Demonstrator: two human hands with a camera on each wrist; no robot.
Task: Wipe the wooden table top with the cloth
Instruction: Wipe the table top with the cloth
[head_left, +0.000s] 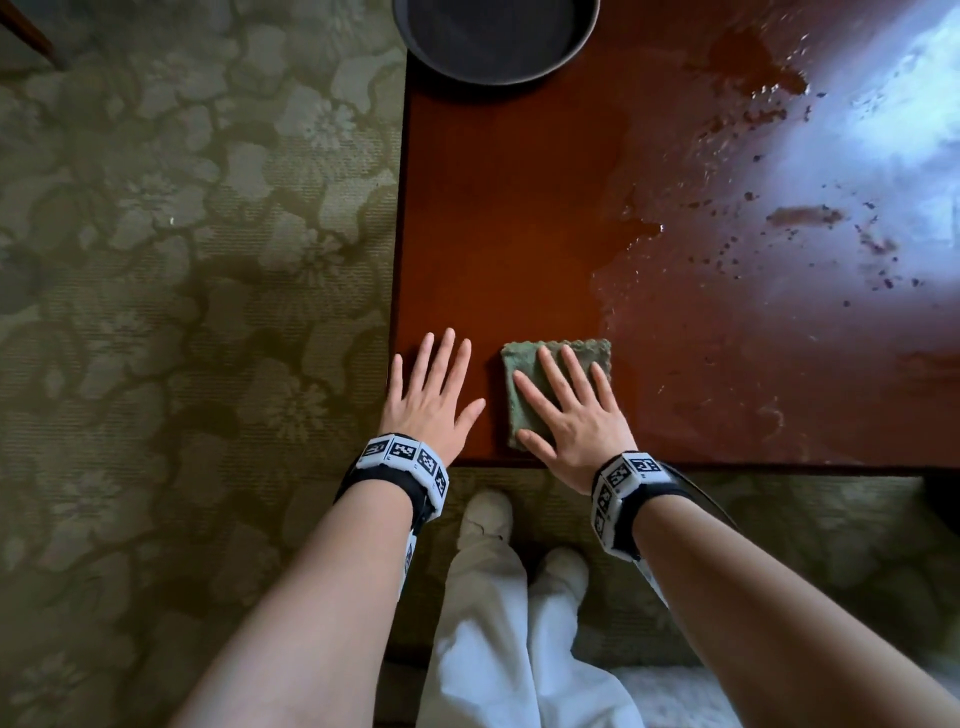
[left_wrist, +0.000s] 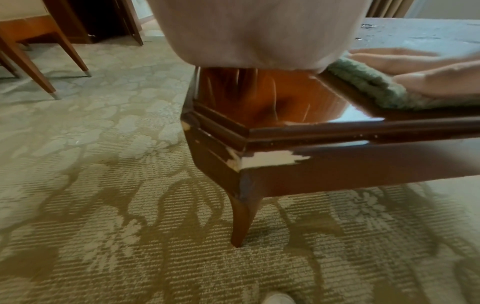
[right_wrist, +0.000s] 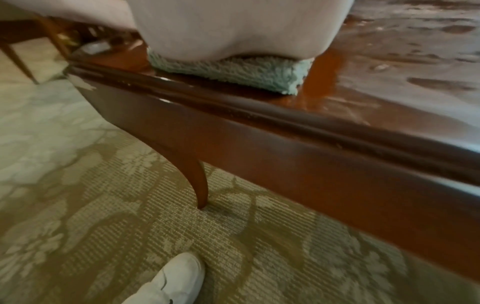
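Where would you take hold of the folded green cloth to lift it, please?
Probably the cloth's near edge, from the table's near side: it lies flat close to that edge under the flat right hand, its thick fold facing out.

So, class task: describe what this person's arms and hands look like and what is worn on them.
Both forearms are bare, with no sleeves. The left hand and right hand wear no gloves and no visible rings. Each wrist carries a black strap with white blocks printed with black square-patterned markers: the left wristband and the right wristband.
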